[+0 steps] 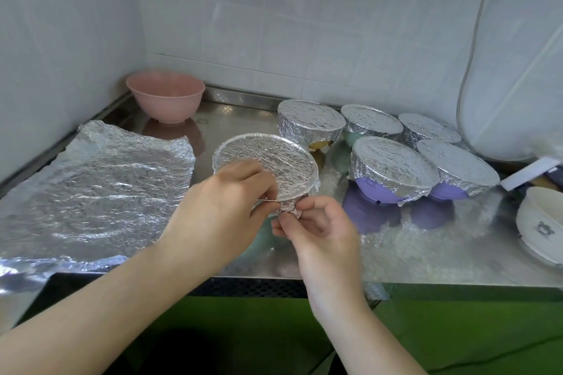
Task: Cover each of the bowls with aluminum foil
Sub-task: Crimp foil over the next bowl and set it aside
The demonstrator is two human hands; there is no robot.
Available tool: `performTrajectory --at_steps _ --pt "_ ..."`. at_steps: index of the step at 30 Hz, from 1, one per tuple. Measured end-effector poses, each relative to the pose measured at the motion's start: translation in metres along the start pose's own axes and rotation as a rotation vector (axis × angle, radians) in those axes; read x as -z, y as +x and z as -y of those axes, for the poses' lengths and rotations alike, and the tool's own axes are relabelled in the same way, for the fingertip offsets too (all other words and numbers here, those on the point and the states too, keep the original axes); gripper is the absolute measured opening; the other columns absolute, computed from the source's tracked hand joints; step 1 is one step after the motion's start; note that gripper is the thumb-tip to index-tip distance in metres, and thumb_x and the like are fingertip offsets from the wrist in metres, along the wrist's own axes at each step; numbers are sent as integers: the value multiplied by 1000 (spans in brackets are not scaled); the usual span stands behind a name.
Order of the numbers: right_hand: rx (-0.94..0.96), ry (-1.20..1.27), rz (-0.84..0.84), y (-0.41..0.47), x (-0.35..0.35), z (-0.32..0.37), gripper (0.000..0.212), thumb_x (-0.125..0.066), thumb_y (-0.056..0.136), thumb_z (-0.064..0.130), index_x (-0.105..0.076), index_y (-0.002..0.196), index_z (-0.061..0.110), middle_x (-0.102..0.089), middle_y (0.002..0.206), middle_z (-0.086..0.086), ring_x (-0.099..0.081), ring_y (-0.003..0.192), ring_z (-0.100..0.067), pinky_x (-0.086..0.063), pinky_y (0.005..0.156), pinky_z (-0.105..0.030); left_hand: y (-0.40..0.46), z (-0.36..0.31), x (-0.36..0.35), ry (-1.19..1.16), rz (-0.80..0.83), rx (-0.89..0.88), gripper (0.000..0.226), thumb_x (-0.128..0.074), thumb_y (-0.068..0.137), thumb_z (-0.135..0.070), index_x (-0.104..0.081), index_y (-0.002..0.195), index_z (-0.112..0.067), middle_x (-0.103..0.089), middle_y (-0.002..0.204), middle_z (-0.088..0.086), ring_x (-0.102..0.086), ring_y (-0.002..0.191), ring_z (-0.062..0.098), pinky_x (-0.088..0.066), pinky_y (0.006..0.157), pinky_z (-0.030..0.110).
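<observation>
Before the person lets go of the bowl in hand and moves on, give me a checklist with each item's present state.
1. Foil stretched flat across the top of the held foil-covered bowl: ok.
2. Near edge tucked under the rim: not ok; left hand and right hand are pinching a loose flap there.
3. Far edge sealed: cannot tell.
4. Spare crinkled foil sheet lying ready on the left of the steel counter: ok.
5. Pink plastic bowl in the corner covered: not ok.
6. White bowl at right edge covered: not ok.

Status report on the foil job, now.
Left hand, right hand pinching foil at the near rim of the foil-covered bowl. Pink bowl uncovered. Nothing blocking.
</observation>
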State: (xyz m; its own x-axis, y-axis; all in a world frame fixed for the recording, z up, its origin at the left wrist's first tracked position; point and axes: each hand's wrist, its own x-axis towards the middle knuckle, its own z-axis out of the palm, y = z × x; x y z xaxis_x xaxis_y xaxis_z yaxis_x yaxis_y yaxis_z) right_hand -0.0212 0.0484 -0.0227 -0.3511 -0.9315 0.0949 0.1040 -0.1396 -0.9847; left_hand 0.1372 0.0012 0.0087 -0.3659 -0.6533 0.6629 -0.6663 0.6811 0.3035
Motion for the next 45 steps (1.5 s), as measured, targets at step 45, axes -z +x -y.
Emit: performTrajectory --at_steps 45 --pt "931 -1085 -36 32 25 2 34 -88 86 31 -59 95 17 -53 97 5 -57 75 -20 -47 51 -35 2 7 2 -36 27 -72 15 -82 83 -30 -68 82 -24 -60 87 -13 -55 79 10 -52 54 38"
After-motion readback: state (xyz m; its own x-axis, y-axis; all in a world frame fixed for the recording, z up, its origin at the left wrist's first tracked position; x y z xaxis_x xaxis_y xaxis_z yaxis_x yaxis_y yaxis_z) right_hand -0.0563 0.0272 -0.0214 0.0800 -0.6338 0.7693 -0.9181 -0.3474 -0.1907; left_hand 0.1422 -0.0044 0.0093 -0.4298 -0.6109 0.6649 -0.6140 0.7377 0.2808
